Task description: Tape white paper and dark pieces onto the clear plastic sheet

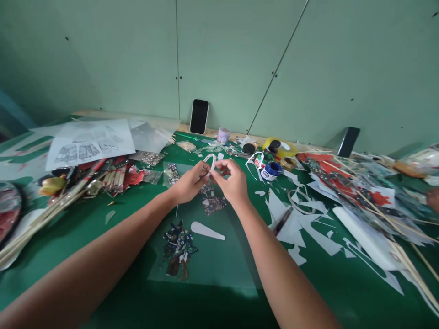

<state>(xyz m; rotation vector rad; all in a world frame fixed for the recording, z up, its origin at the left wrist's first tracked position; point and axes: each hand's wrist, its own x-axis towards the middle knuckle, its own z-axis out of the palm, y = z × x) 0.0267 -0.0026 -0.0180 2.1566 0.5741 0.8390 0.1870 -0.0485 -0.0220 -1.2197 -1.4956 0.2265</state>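
My left hand [190, 183] and my right hand [232, 180] meet above the middle of the table, their fingertips pinching a thin white strip [213, 160] bent into a curved loop. My fingers cover the strip's lower part. Below them lies a clear plastic sheet [236, 269]. On it rest a dark patterned cutout [213, 205], a white tapered paper piece [207, 231] and a cluster of dark blue and green cutouts [178, 244]. Another patterned strip [173, 173] lies just left of my left hand.
Paper scraps [318, 233] and a cutter knife [282, 221] lie to the right, near a blue paint jar [270, 171]. A phone [199, 117] leans on the wall. Printed sheets [91, 141] and bundled sticks [51, 214] occupy the left. Another person's hand [432, 199] shows at the right edge.
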